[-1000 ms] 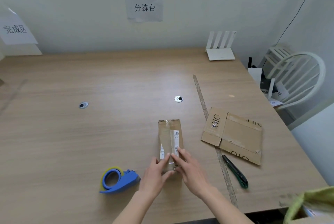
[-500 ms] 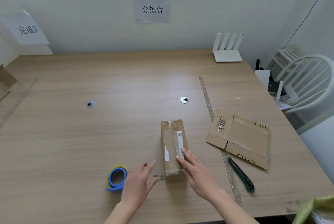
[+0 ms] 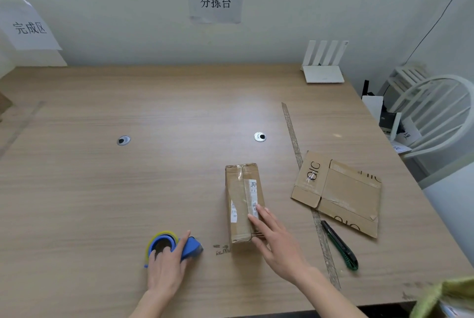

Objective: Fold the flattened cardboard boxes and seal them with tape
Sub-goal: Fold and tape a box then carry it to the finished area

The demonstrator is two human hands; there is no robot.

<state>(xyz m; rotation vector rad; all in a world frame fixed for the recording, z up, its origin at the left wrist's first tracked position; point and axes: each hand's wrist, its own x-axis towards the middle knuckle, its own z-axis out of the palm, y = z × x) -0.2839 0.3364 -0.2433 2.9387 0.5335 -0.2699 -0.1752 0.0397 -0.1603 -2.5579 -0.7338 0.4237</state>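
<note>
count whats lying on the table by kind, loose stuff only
folded cardboard box: 1
flattened cardboard box: 1
blue tape dispenser: 1
green utility knife: 1
white router: 1
total: 5

A folded box (image 3: 243, 202) is standing on the bench (image 3: 128, 189), near the front edge and a little right of the middle. The right hand (image 3: 277, 243) is resting on the box's near right part. Left of the box, close to the front edge, a tape dispenser (image 3: 177, 247) is lying under the left hand (image 3: 165, 270). Right of the box, a flattened box (image 3: 338, 192) is lying toward the right edge, partly over a strip of tape (image 3: 292, 132) running from back to front. A knife (image 3: 341, 247) is lying just in front of the flattened box. A router (image 3: 323, 72) is sitting at the back right corner.
</note>
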